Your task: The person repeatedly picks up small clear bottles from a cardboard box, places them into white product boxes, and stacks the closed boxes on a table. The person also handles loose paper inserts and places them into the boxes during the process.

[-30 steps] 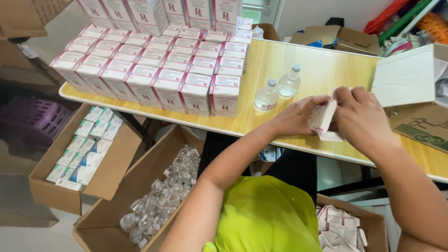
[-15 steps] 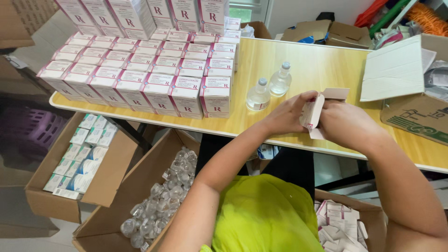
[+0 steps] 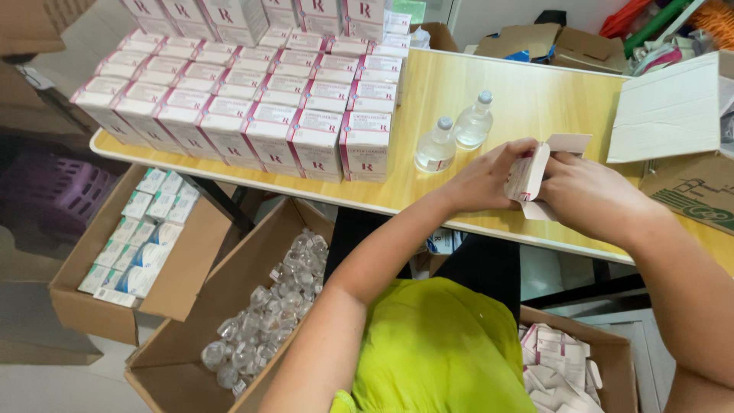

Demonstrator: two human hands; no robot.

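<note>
— Carton (image 3: 529, 174) first: where is it, and what is it made of?

— It is thin white cardboard with a pink-red edge, held above the near edge of the table (image 3: 527, 99), between both hands. One end flap stands open, pointing up and to the right.

— Start from the left, then.

— Down on the floor at far left sits a brown corrugated box (image 3: 115, 306) with small white and blue packets in rows. Beside it, a second open box (image 3: 222, 306) holds a heap of clear, rounded little bottles, glossy and jumbled.

— And on the table?

— Smooth pale wood, long and rectangular. Its left half carries a block of upright white and pink cartons (image 3: 252, 99), square-edged and packed tight in rows. Just right of them stand two clear bottles (image 3: 455, 134) with grey caps, side by side and close together.

— The hands?

— The left hand (image 3: 485, 180) curls around the carton's left side, fingers closed on it. The right hand (image 3: 592, 199) grips the right side, thumb and fingers pressed to the cardboard. Both have a firm hold; neither is spread.

— Further right?

— A large white flap of a cardboard case (image 3: 673, 111) rises at the table's right end. Below, at lower right, another brown box (image 3: 604, 352) contains flat, unfolded cartons lying loose. A bright yellow-green shirt (image 3: 436, 352) fills the bottom centre.
</note>
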